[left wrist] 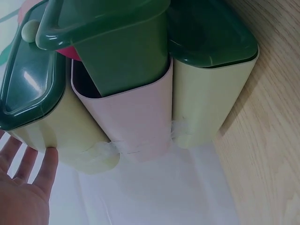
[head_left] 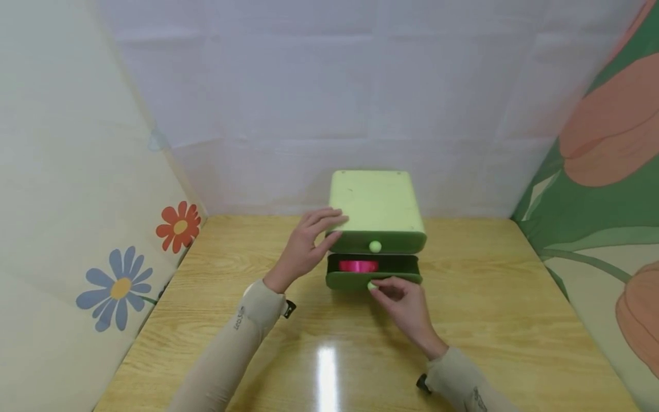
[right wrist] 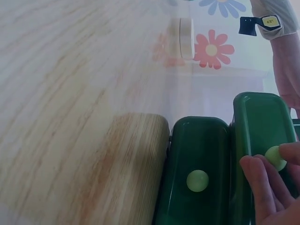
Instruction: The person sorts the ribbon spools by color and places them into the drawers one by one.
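Note:
A small drawer unit (head_left: pixel 376 200) with a pale green top and dark green fronts stands against the back wall. My left hand (head_left: pixel 314 237) rests on its upper left edge, fingers stretched out; the left wrist view shows these fingers (left wrist: pixel 47 171) along the pale casing. Below the top drawer (head_left: pixel 350 242), the middle drawer (head_left: pixel 345 280) is pulled partway out of its pink casing (left wrist: pixel 133 117). Thumb and fingers of my right hand (head_left: pixel 407 306) pinch its round pale green knob (right wrist: pixel 275 158). A glossy pink thing (head_left: pixel 358 266) lies inside that drawer, its kind unclear.
Beneath the pulled-out drawer sits a closed bottom drawer (right wrist: pixel 187 206) with its own round knob (right wrist: pixel 197 181). The unit stands on a wood-grain table (head_left: pixel 489 320). A white object (right wrist: pixel 186 38) stands on the table past the unit. Flower-patterned sheets (head_left: pixel 51 171) hang at both sides.

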The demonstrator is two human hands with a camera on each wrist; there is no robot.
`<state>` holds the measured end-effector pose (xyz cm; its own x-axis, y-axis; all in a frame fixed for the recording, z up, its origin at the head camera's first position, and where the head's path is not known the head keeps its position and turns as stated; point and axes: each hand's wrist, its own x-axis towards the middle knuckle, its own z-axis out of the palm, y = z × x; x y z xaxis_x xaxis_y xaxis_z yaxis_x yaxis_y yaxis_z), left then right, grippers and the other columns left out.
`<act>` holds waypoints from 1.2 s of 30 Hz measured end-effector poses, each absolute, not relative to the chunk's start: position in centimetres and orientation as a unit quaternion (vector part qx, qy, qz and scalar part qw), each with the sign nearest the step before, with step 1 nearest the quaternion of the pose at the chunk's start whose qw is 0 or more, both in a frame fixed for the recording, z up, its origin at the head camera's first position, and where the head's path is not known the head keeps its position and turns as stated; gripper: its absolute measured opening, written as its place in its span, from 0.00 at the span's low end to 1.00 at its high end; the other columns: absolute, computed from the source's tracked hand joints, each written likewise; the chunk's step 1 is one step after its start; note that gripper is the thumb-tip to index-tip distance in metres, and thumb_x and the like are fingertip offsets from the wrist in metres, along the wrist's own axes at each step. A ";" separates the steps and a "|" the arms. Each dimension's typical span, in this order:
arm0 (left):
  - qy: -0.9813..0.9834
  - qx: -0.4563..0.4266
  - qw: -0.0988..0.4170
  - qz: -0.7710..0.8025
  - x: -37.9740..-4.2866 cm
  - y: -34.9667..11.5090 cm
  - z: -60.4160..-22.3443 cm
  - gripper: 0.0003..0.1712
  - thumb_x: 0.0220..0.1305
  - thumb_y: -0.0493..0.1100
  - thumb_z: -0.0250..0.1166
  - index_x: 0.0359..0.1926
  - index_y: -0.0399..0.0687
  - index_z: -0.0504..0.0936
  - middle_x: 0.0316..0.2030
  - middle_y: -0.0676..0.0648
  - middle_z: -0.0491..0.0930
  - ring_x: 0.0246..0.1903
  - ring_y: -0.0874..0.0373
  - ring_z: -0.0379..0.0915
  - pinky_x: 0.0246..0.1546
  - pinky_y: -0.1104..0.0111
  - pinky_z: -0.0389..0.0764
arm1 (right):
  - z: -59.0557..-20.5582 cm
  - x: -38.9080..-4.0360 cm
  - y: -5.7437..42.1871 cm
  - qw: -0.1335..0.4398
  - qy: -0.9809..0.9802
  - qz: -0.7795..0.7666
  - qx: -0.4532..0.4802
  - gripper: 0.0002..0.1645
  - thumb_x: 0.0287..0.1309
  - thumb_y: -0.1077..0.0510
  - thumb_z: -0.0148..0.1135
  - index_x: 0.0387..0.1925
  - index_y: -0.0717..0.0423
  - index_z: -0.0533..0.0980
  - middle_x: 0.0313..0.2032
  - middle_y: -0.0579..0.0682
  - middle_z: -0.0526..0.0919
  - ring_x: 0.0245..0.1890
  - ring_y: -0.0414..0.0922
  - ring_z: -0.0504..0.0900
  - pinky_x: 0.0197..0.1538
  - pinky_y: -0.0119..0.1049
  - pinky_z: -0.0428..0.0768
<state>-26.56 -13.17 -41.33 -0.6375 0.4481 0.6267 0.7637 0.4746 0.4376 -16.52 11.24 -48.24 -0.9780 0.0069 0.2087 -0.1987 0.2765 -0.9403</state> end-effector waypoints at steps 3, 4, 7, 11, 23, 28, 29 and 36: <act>-0.829 -0.366 0.220 -0.362 -26.5 -13.1 -41.4 0.20 0.75 0.44 0.64 0.65 0.52 0.82 0.67 0.46 0.77 0.70 0.47 0.67 0.72 0.49 0.69 | -48.3 -16.7 11.2 0.089 -0.793 0.599 0.059 0.08 0.57 0.64 0.76 0.40 0.55 0.88 0.39 0.53 0.91 0.36 0.39 0.89 0.43 0.31 0.88; -0.828 -0.367 0.220 -0.362 -26.5 -13.1 -41.4 0.20 0.75 0.44 0.64 0.65 0.52 0.82 0.67 0.46 0.77 0.70 0.47 0.67 0.72 0.49 0.69 | -48.3 -16.7 11.2 0.091 -0.794 0.599 0.059 0.09 0.56 0.65 0.76 0.40 0.55 0.88 0.39 0.53 0.91 0.36 0.39 0.88 0.43 0.31 0.88; -0.828 -0.366 0.218 -0.364 -26.5 -13.1 -41.3 0.20 0.75 0.44 0.63 0.65 0.52 0.82 0.67 0.46 0.77 0.70 0.48 0.67 0.72 0.49 0.69 | -48.3 -16.9 11.2 0.097 -0.796 0.595 0.059 0.09 0.56 0.65 0.76 0.40 0.56 0.88 0.38 0.54 0.91 0.36 0.39 0.88 0.43 0.31 0.88; -0.830 -0.364 0.215 -0.365 -26.5 -13.2 -41.3 0.20 0.76 0.44 0.63 0.65 0.52 0.82 0.67 0.47 0.77 0.70 0.48 0.67 0.73 0.50 0.68 | -48.3 -17.2 11.2 0.098 -0.800 0.589 0.058 0.09 0.56 0.64 0.76 0.40 0.55 0.88 0.39 0.53 0.91 0.36 0.39 0.89 0.43 0.30 0.88; -0.828 -0.364 0.217 -0.366 -26.6 -13.1 -41.3 0.20 0.75 0.44 0.64 0.64 0.52 0.82 0.67 0.46 0.77 0.70 0.48 0.67 0.72 0.50 0.68 | -48.1 -18.1 11.4 0.091 -0.803 0.585 0.067 0.08 0.58 0.62 0.76 0.40 0.54 0.88 0.39 0.52 0.91 0.38 0.43 0.89 0.43 0.30 0.88; -0.830 -0.361 0.211 -0.369 -26.6 -13.2 -41.3 0.20 0.75 0.44 0.64 0.65 0.52 0.82 0.68 0.47 0.76 0.71 0.48 0.66 0.73 0.49 0.68 | -48.1 -18.2 11.4 0.087 -0.805 0.582 0.072 0.08 0.59 0.61 0.76 0.41 0.54 0.88 0.40 0.51 0.91 0.38 0.42 0.89 0.44 0.30 0.88; -0.830 -0.360 0.210 -0.370 -26.6 -13.2 -41.3 0.20 0.75 0.44 0.64 0.65 0.53 0.82 0.68 0.47 0.76 0.71 0.48 0.66 0.73 0.49 0.68 | -48.1 -18.2 11.4 0.086 -0.805 0.582 0.073 0.08 0.59 0.61 0.76 0.41 0.54 0.88 0.41 0.51 0.91 0.38 0.42 0.89 0.44 0.30 0.87; -0.831 -0.360 0.210 -0.369 -26.6 -13.2 -41.4 0.20 0.75 0.45 0.64 0.65 0.53 0.82 0.68 0.47 0.76 0.71 0.49 0.66 0.73 0.50 0.67 | -48.0 -18.1 11.4 0.083 -0.804 0.585 0.072 0.08 0.59 0.62 0.75 0.41 0.54 0.88 0.40 0.51 0.91 0.38 0.42 0.89 0.44 0.30 0.88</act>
<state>-26.59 -13.24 -41.35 -0.6528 0.4430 0.6145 0.7530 0.4679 0.4627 -18.14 11.42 -48.04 -0.9757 -0.0193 0.2181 -0.2134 0.3051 -0.9281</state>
